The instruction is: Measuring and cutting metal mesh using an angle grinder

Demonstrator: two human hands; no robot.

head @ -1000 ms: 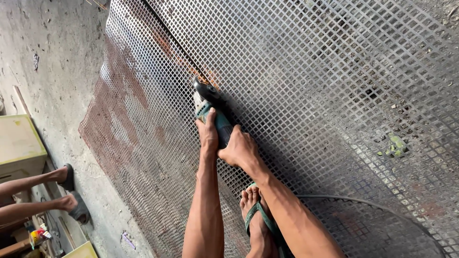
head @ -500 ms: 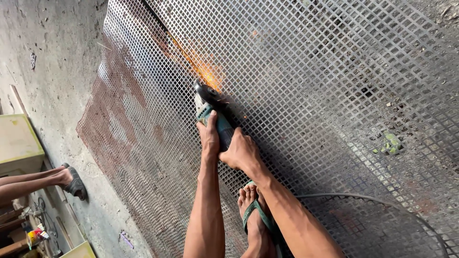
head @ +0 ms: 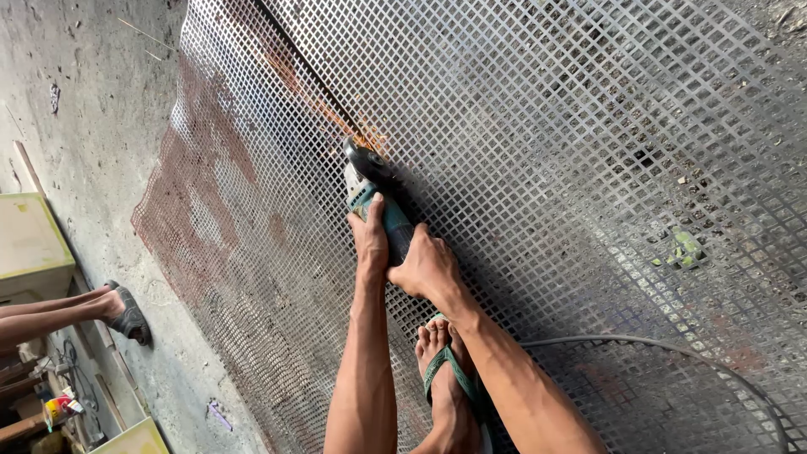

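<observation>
Both hands are closed around a green angle grinder (head: 378,206) whose black head meets a large sheet of metal mesh (head: 546,143) lying on the concrete floor (head: 92,109). The left hand (head: 370,240) wraps the grinder's body from the near side, thumb laid along it, while the right hand (head: 430,267) clasps the rear of the body just beside the left, the two hands touching. A few orange sparks (head: 366,134) fly just beyond the hands at the disc, where a dark straight line (head: 294,59) runs away across the mesh. To the left of the hands the mesh is rust-brown; to the right it is grey. Below the hands, between the forearms, a bare foot in a green-strapped sandal (head: 445,370) stands on the mesh. A dark cable (head: 656,345) curves over the mesh to the right of the right forearm. Well to the right lies a small green scrap (head: 683,249). Far to the left, off the mesh, another person's foot in a dark sandal (head: 126,311) rests on the floor near a pale yellow-green box (head: 29,240).
</observation>
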